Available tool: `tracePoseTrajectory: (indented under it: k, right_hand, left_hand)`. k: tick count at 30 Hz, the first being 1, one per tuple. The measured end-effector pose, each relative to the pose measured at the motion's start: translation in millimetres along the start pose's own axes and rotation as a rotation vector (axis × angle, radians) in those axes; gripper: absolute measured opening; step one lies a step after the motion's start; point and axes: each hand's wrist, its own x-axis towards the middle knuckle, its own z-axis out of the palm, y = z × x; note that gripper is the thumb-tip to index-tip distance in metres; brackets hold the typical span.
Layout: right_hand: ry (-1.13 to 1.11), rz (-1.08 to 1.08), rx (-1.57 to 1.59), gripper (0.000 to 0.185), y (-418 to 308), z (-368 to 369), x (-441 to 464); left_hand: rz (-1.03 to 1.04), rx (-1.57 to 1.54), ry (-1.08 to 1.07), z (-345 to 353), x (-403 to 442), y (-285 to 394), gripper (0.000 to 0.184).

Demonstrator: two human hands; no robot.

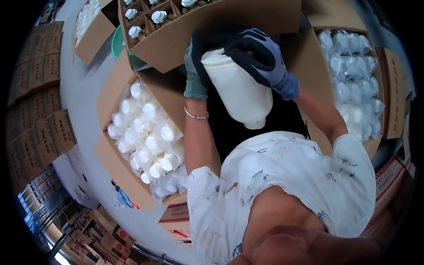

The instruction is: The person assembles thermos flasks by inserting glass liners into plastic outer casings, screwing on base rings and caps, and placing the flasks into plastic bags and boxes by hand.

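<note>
A large white bottle (238, 90) is held in front of my chest, tilted, its narrow neck pointing toward me and its broad end away. My left hand (199, 64), in a green glove with a black palm, is closed against the left side of its broad end. Over the top and right side lies my right hand (261, 59), in a blue-grey glove with black coating, its fingers curled onto the bottle. Parts of the left fingers are hidden in shadow and behind the bottle. Just beyond my hands is a cardboard carton (221, 33) holding several bottles with silver-white caps (159, 17).
Left of me, an open box (117, 172) holds many plastic-wrapped white bottles (145, 132). Another open box of wrapped bottles (351, 79) stands to the right. Scissors with blue handles (126, 198) lie by the left box. Stacked cartons (39, 141) line the far left.
</note>
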Motion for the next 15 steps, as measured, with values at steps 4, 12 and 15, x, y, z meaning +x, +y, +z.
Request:
tracePoseTrajectory:
  k: [4, 12, 15]
  right_hand:
    - [-0.020, -0.146, -0.053, 0.020, -17, -7, 16]
    - [-0.092, -0.377, -0.034, 0.027, -36, -43, -2]
    - [-0.160, -0.369, 0.019, 0.030, -41, -46, -42]
  left_hand:
    - [-0.061, -0.269, -0.204, 8, -1, 40, 0.067]
    - [0.588, 0.335, -0.319, 41, -60, 107, 0.064]
    - [0.569, 0.508, -0.485, 43, -80, 112, 0.044]
